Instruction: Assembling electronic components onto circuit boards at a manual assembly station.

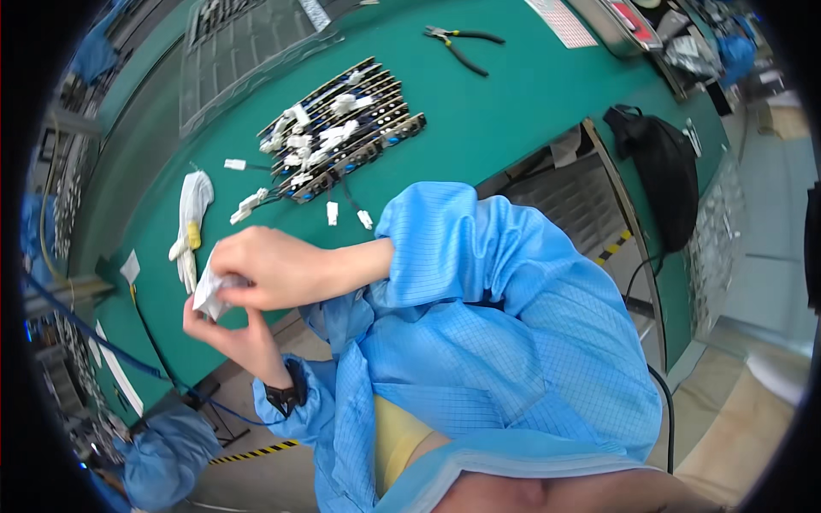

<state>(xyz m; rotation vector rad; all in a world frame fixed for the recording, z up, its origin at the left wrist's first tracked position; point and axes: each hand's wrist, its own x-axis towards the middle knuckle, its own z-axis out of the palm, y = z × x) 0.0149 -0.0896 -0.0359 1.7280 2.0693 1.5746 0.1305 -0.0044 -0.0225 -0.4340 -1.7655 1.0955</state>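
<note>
Both my hands are together at the left part of the green table, on a crumpled white piece [210, 289] that looks like thin cloth or paper; its exact kind is not clear. My right hand [269, 267] reaches across from above and pinches it. From below, my left hand [239, 340], with a black band at the wrist, has its fingers closed at the lower edge of the same piece. Just beyond them lies a white glove [197, 198] with a yellow bit on it. To the right of the glove sits a row of circuit boards [342, 128] with white connectors on short leads.
Cutting pliers [462, 43] with black-and-yellow handles lie at the far side. A clear plastic tray [244, 64] stands far left. At right are a black bag [658, 171] and a metal tray [611, 30]. A dark cable [150, 329] runs along the left of the table [522, 111].
</note>
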